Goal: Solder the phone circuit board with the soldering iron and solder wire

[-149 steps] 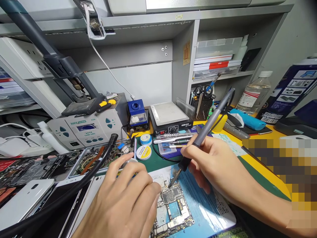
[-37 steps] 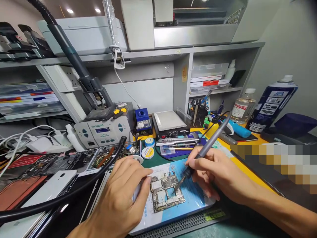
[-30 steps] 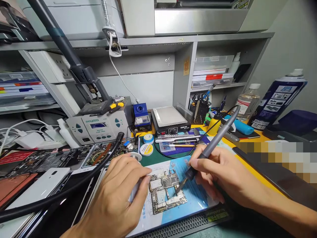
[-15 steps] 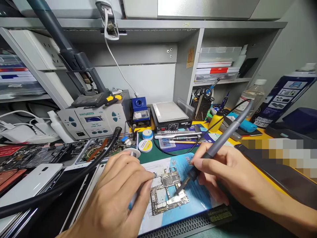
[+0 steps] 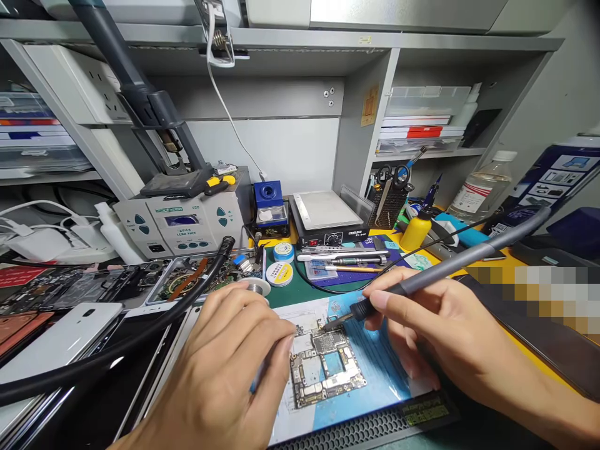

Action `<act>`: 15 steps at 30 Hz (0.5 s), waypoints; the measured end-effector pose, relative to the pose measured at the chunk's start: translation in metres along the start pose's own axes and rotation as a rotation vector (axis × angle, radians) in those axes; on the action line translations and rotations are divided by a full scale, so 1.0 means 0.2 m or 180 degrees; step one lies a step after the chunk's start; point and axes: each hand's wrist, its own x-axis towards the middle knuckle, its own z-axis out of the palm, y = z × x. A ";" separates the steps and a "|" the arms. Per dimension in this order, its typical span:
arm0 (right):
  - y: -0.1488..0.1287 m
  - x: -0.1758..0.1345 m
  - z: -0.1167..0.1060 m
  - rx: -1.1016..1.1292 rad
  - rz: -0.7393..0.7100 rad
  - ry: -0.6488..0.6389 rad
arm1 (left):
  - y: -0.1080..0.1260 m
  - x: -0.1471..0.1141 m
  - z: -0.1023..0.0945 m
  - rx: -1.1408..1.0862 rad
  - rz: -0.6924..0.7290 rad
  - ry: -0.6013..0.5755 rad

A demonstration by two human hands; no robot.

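One soldering iron [image 5: 450, 265], pen-gripped in my right hand [image 5: 434, 315]; left hand [image 5: 229, 362] half-curled, can't tell what's pinched; best dab circuit board [image 5: 330, 342] lightly.

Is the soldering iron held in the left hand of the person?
No, the right hand grips the soldering iron, its tip near the upper part of the circuit board.

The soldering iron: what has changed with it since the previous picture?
The soldering iron tilts lower, its tip moved from the opening in the circuit board toward its far edge. The right hand still holds it; the left hand stays beside the board.
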 end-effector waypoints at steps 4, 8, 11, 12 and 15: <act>-0.01 -0.01 0.01 -0.0061 -0.0050 0.0086 | 0.00 0.00 0.00 0.0030 -0.0004 0.0011; -0.02 -0.01 0.02 -0.0085 -0.0025 0.0116 | 0.00 -0.01 -0.01 0.0075 -0.0018 0.0009; -0.02 -0.01 0.02 -0.0091 0.0000 0.0130 | 0.01 -0.02 -0.01 0.0079 -0.0063 0.0007; -0.02 -0.01 0.02 -0.0083 0.0009 0.0127 | 0.01 -0.02 -0.01 0.0079 -0.0073 0.0012; -0.01 -0.02 0.02 -0.0068 0.0030 0.0119 | 0.00 -0.02 0.00 0.0062 -0.0070 0.0005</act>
